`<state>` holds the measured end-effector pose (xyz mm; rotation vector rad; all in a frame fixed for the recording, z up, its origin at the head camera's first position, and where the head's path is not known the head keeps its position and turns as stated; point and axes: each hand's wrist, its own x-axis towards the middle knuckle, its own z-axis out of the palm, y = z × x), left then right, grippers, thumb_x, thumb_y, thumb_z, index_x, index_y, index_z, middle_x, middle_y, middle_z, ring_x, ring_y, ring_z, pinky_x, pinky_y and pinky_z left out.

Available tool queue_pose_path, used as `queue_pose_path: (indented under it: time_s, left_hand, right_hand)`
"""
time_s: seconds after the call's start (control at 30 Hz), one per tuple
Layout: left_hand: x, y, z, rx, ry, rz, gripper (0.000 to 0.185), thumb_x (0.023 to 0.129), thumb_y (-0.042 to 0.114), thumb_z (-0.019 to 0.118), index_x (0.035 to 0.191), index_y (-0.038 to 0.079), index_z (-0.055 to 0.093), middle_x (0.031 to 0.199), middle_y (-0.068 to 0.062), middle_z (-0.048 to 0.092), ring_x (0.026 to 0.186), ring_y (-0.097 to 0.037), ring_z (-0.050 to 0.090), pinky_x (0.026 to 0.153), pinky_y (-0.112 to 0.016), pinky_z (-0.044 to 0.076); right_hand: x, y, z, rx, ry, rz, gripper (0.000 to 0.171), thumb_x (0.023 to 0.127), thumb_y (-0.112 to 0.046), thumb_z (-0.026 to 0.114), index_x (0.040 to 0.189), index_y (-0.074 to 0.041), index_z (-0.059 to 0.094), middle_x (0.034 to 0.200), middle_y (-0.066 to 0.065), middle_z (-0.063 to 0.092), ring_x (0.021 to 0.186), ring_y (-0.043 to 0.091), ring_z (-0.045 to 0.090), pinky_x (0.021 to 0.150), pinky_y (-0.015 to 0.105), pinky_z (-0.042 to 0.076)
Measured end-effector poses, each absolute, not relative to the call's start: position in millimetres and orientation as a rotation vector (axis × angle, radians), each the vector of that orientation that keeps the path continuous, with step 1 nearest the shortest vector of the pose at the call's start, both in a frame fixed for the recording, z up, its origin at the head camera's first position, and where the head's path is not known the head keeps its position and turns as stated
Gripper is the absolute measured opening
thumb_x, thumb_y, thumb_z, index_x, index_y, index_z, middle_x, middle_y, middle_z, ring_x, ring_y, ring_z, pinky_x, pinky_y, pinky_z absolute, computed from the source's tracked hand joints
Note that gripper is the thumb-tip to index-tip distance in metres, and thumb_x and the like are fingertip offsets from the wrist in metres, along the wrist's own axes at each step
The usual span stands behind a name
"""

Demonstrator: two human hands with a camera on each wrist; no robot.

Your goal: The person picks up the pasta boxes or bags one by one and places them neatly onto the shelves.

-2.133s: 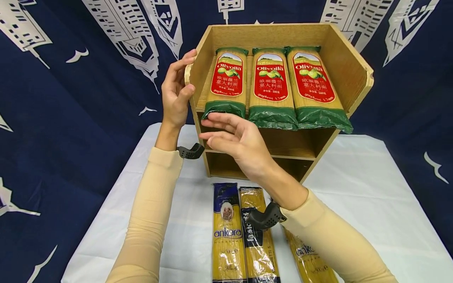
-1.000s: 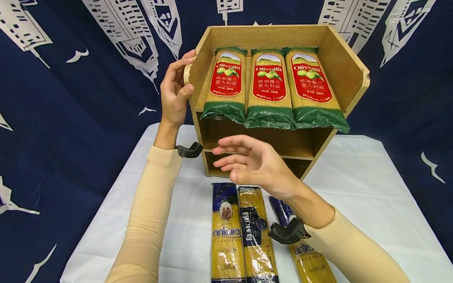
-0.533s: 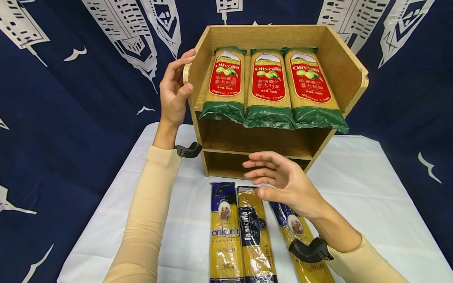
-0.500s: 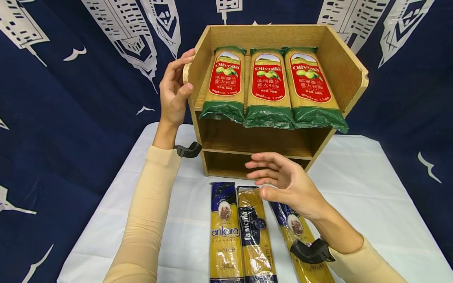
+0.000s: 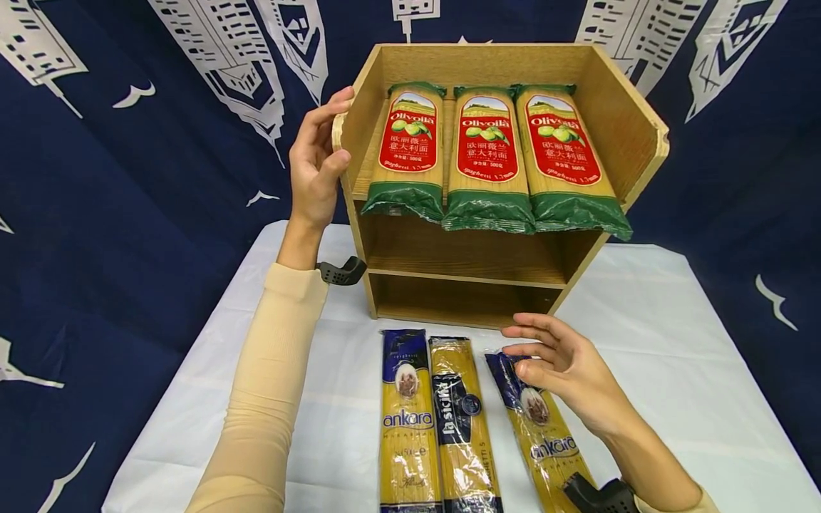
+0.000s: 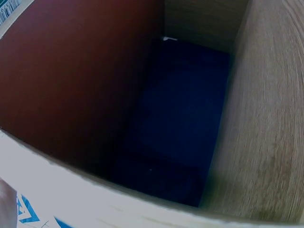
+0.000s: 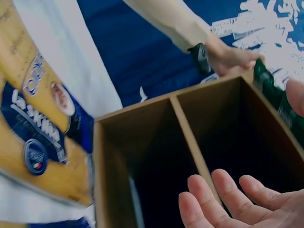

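Note:
My left hand (image 5: 316,167) grips the left side panel of a small wooden shelf (image 5: 487,57), thumb in front and fingers behind its edge. Fingers apart and gently bent, my right hand (image 5: 567,370) hovers over the upper end of the right-hand Ankara spaghetti packet (image 5: 554,449), with nothing between thumb and fingers. That packet lies slanted on the table. In the right wrist view, the right hand's fingers (image 7: 232,199) spread in front of the shelf's lower compartments. Three Olivoilà spaghetti packets (image 5: 487,135) lie side by side on the top level, green ends overhanging the front.
Another Ankara packet (image 5: 408,427) and a La Sicilia spaghetti packet (image 5: 462,427) lie next to each other before the shelf. Two lower compartments (image 5: 462,249) face me. A white cloth (image 5: 667,342) covers the table; a dark blue patterned curtain (image 5: 160,199) hangs behind.
My right hand has dropped from the left Olivoilà packet's green end, down and rightward to the slanted Ankara packet. The left hand has kept its grip on the shelf.

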<state>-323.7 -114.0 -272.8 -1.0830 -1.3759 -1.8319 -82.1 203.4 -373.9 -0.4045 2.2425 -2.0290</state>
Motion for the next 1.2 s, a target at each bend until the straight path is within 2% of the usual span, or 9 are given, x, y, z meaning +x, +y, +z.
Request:
queue_pose_path:
  time_s: [0.3, 0.37, 0.53, 0.77, 0.97, 1.2]
  left_hand:
    - [-325.3, -113.0, -273.2, -1.092, -1.362, -1.835, 0.069, 0.078, 0.036, 0.070, 0.125, -0.012, 0.055, 0.144, -0.024, 0.054, 0.137, -0.031, 0.048, 0.114, -0.046, 0.037]
    - [-325.4, -112.7, -272.9, -1.095, -1.360, -1.834, 0.069, 0.078, 0.036, 0.070, 0.125, -0.012, 0.055, 0.143, -0.023, 0.055, 0.137, -0.031, 0.047, 0.114, -0.046, 0.036]
    - [-325.4, -112.0, -272.5, -1.100, -1.351, -1.844, 0.069, 0.078, 0.036, 0.070, 0.125, -0.012, 0.055, 0.143, -0.023, 0.055, 0.137, -0.032, 0.047, 0.114, -0.047, 0.037]
    - [-324.0, -112.9, -272.4, -1.093, -1.352, -1.837, 0.070, 0.079, 0.038, 0.070, 0.126, -0.012, 0.055, 0.143, -0.023, 0.055, 0.137, -0.032, 0.047, 0.115, -0.046, 0.036]
    - [-323.4, -113.0, -272.6, -1.095, -1.349, -1.834, 0.072, 0.079, 0.042, 0.072, 0.126, -0.010, 0.056, 0.143, -0.021, 0.056, 0.138, -0.031, 0.047, 0.115, -0.047, 0.035]
    - [-322.9, -112.5, -273.0, -1.077, -1.344, -1.844, 0.074, 0.078, 0.044, 0.075, 0.125, -0.009, 0.057, 0.142, -0.021, 0.056, 0.138, -0.031, 0.047, 0.115, -0.047, 0.035]
  right_hand:
    - [-67.1, 217.3, -403.1, -0.287, 2.308, -2.014, 0.058, 0.094, 0.004, 0.065, 0.147, 0.004, 0.040, 0.129, 0.005, 0.065, 0.110, 0.021, 0.068, 0.083, 0.031, 0.059]
    - [-62.2, 221.1, -409.6, -0.209, 2.366, -1.959, 0.060, 0.094, 0.002, 0.067, 0.147, 0.003, 0.040, 0.128, 0.009, 0.065, 0.107, 0.020, 0.068, 0.081, 0.030, 0.058]
    - [-50.0, 232.2, -423.9, 0.126, 2.460, -1.725, 0.070, 0.092, -0.012, 0.074, 0.150, 0.001, 0.037, 0.127, 0.022, 0.061, 0.099, 0.019, 0.067, 0.078, 0.030, 0.057]
    - [-39.3, 245.0, -440.3, 0.471, 2.430, -1.382, 0.089, 0.089, -0.039, 0.078, 0.152, 0.003, 0.031, 0.132, 0.022, 0.056, 0.107, 0.027, 0.062, 0.080, 0.035, 0.054]
    - [-33.3, 247.0, -456.1, 0.572, 2.455, -1.147, 0.107, 0.080, -0.058, 0.080, 0.150, 0.007, 0.031, 0.137, 0.031, 0.048, 0.108, 0.033, 0.056, 0.080, 0.045, 0.051]
    - [-25.2, 239.3, -472.2, 0.512, 2.540, -1.025, 0.115, 0.069, -0.054, 0.089, 0.143, 0.013, 0.032, 0.130, 0.035, 0.049, 0.101, 0.035, 0.057, 0.081, 0.049, 0.052]
